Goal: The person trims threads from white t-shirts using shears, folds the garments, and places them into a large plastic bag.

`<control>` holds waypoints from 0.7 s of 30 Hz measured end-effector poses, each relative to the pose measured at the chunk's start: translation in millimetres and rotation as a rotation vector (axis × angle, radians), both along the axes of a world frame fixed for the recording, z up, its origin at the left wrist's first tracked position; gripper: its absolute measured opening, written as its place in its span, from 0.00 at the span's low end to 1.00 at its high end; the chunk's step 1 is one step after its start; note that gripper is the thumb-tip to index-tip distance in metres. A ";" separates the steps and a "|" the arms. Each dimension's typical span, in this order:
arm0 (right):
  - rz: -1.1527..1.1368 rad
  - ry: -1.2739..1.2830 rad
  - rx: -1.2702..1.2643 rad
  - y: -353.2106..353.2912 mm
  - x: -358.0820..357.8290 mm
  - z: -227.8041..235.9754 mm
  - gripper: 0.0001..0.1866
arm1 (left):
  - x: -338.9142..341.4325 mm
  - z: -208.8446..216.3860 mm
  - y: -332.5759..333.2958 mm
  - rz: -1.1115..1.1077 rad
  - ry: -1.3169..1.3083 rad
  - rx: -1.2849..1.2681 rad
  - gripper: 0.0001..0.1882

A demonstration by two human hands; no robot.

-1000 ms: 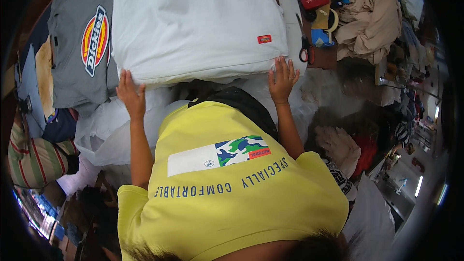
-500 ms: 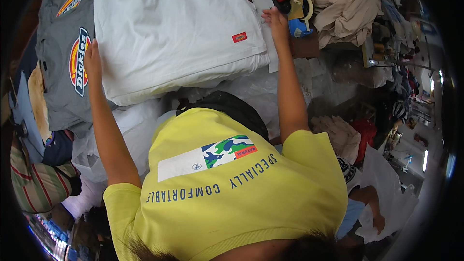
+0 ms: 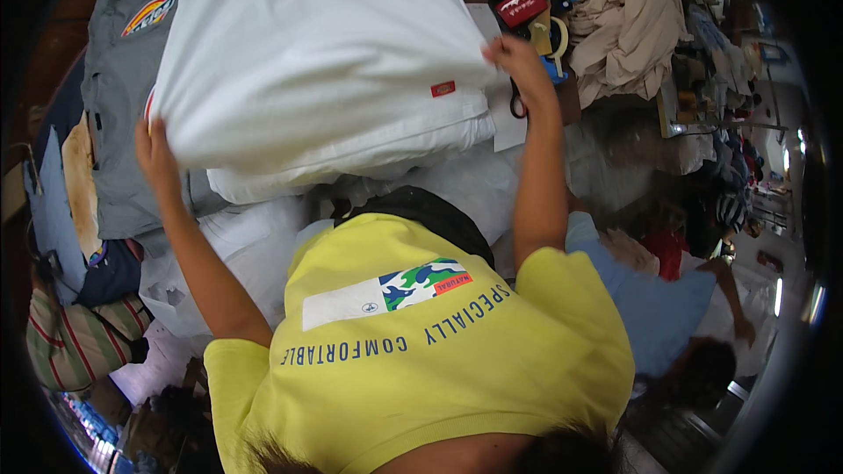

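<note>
A white T-shirt [image 3: 325, 53] lies spread before me, with a small red label near its lower right edge and a colourful print at the top. My left hand [image 3: 158, 156] grips its left edge near the lower corner. On the opposite side, my right hand [image 3: 525, 72] pinches the right edge. The near part of the cloth is lifted and blurred between my hands. Beneath it rests a stack of folded white garments [image 3: 369, 165]. Grey T-shirts [image 3: 118, 140] with a printed logo lie to the left, partly covered by the white one.
Right of the stack are a red box [image 3: 522, 5], a tape roll [image 3: 558, 37] and scissors [image 3: 517, 104]. Crumpled beige cloth [image 3: 619, 22] lies beyond. Clear plastic bags [image 3: 233, 241] sit at the near edge. A co-worker in light blue [image 3: 645, 298] is behind on my right.
Both hands have closed on the white T-shirt's edges and drawn it toward me, bringing its print into view. The label has shifted nearer. A co-worker in blue has come further into view.
</note>
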State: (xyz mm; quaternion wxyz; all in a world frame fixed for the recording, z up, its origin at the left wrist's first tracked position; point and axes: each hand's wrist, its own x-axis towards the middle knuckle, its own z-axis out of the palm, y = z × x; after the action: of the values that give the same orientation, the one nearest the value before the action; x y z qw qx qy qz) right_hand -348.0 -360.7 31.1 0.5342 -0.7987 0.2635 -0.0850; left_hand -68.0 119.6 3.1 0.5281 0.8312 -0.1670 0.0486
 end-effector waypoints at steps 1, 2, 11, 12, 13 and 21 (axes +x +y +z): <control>0.039 0.103 0.023 9.6 -24.4 4.1 0.09 | -16.7 -6.2 22.1 0.034 0.016 0.108 0.12; 0.076 0.208 0.042 18.1 -48.6 0.9 0.09 | -36.0 -16.4 41.0 0.066 0.036 0.213 0.10; 0.198 0.728 0.026 92.0 -173.5 -180.0 0.13 | -172.2 -123.6 94.4 -0.203 0.942 0.847 0.21; 0.180 0.792 -0.037 101.2 -179.0 -188.2 0.13 | -175.3 -139.6 102.4 -0.238 0.800 0.867 0.22; 0.166 0.852 -0.101 105.7 -180.8 -192.0 0.14 | -176.4 -161.4 117.5 -0.267 0.658 0.884 0.23; 0.026 0.125 -0.111 87.0 -81.2 -63.8 0.10 | -91.5 -83.0 57.5 -0.054 0.262 0.179 0.24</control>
State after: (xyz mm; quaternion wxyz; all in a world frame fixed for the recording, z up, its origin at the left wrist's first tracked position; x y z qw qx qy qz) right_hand -429.3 -273.7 -32.7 0.4726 -0.8344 0.2806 -0.0425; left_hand -159.5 177.1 -79.8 0.4704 0.8694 -0.1226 -0.0892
